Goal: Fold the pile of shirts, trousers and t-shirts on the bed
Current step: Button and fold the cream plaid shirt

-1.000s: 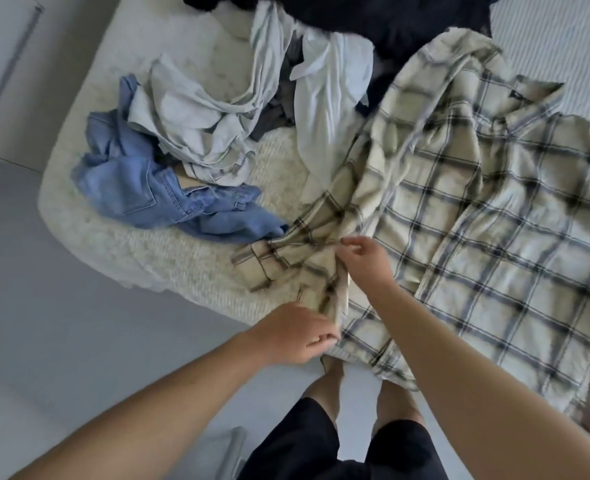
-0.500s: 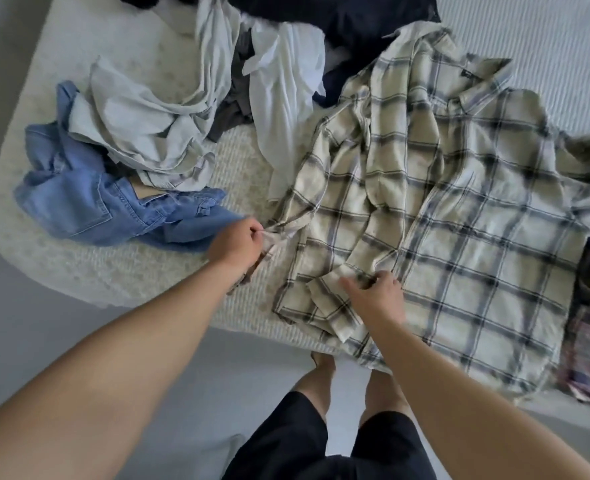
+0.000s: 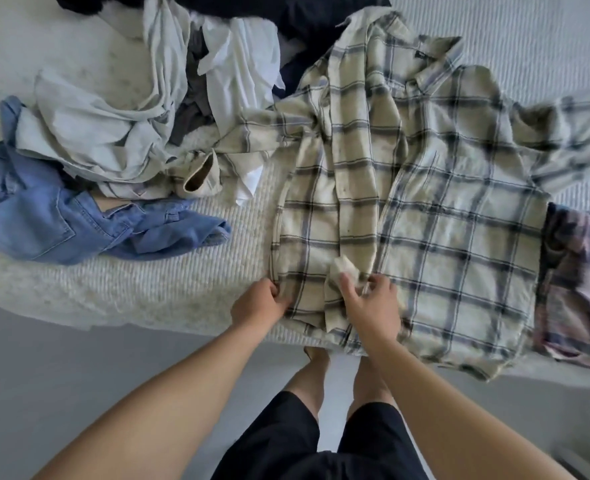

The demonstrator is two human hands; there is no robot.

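Note:
A cream plaid shirt [image 3: 425, 188] lies spread on the bed [image 3: 189, 282], collar at the far side, hem at the near edge. Its left sleeve stretches out to the left, cuff [image 3: 200, 174] lying on the pile. My left hand [image 3: 260, 301] pinches the shirt's lower left corner at the hem. My right hand [image 3: 369, 303] pinches a small fold of the front placket just to the right of it. The right sleeve runs off to the right, blurred.
Pale grey and white garments [image 3: 113, 133] are heaped at the left, with blue jeans [image 3: 71, 220] in front of them and dark clothes [image 3: 286, 15] at the back. A pinkish plaid garment [image 3: 577, 282] hangs over the bed's right near edge. My legs stand on grey floor.
My left hand let go of the sleeve, which now lies stretched to the left, and moved right to the shirt's hem corner. My right hand stayed on the lower front.

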